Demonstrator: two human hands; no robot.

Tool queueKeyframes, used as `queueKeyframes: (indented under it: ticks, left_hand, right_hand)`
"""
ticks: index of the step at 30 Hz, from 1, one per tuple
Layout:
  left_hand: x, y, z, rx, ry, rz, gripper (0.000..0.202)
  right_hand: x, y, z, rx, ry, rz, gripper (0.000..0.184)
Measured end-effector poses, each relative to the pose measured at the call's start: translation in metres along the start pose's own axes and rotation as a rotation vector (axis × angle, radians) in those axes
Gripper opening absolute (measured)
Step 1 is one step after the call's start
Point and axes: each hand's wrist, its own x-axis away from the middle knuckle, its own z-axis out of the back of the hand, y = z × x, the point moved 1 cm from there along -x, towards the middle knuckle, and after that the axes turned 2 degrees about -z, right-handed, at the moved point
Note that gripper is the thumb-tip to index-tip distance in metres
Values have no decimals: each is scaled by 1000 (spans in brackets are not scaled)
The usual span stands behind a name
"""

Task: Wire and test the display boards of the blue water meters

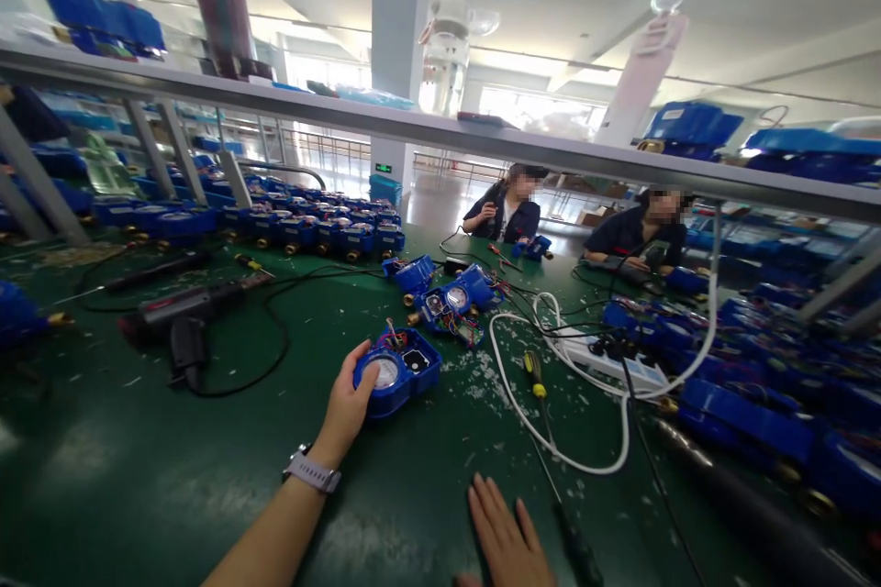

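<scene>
In my left hand [351, 401] is a blue water meter [406, 385], gripped by its left end with the thumb near the round dial. Its top is uncovered, showing loose wires and a dark compartment. My right hand [507, 532] lies flat on the green table [406, 495] with fingers stretched, holding nothing. Just right of it is a dark-handled screwdriver [574, 537], its thin shaft pointing up the table. A yellow-and-black screwdriver [535, 374] lies farther up. Beyond the held meter sit more opened blue meters [454, 298] with wires exposed.
A heat gun [189, 316] and its black cable lie at left. Rows of blue meters [317, 225] stand behind, more at right. A white power strip [612, 362] with a looping white cable is right of centre. Two people sit opposite. A shelf [440, 124] crosses overhead, carrying bottles.
</scene>
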Motion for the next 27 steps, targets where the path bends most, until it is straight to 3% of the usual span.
queueKeyframes:
  ticks: [2,4,6,10,17,25,27]
  left_hand:
    - [1,0,0,-36,0,-23,55]
    - [1,0,1,-59,-14,-38,54]
    - [1,0,2,-75,-28,-44,54]
    - [0,0,2,-105,-22,-65,53]
    - [0,0,3,-154,-25,-87,52]
    - [1,0,0,-186,-5,-102,58]
    - [7,7,-2,-232,41,-181,61]
  right_hand:
    - [-18,-8,27,-199,80,-26,69]
    - [-38,-6,47,-468,299,-77,56]
    - [-56,4,55,-549,452,-151,45]
    - [-73,31,53,-553,692,-300,52]
    - [-70,27,51,-348,671,-235,33]
    - [-56,36,63,-178,603,-288,19]
    - [-57,36,65,-160,592,-289,16]
